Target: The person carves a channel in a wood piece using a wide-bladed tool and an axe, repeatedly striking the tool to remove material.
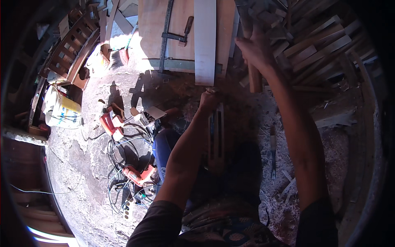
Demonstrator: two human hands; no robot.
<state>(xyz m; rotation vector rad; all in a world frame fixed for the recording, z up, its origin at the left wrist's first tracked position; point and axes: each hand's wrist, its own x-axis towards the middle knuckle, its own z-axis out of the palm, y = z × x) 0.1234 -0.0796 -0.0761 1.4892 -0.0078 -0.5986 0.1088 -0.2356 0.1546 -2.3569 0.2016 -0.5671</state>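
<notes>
My left hand (210,101) is closed just below the near end of a long pale board (205,45). What its fingers hold is hard to make out. A narrow wooden piece with long slots (216,131) runs from under that hand toward my lap. My right hand (257,51) is raised to the right of the board, its fingers largely hidden. A squared wooden piece (255,80) shows below that hand and appears gripped in it, though shadow blurs the grip. A bar clamp (166,37) lies on the wide wooden panel (150,24) left of the board.
Cables and an orange drill (140,175) lie on the floor at left, near a red power tool (111,122). A white bucket (63,108) stands farther left. Wood offcuts (317,49) pile up at far right. A chisel (273,150) lies among shavings on the right.
</notes>
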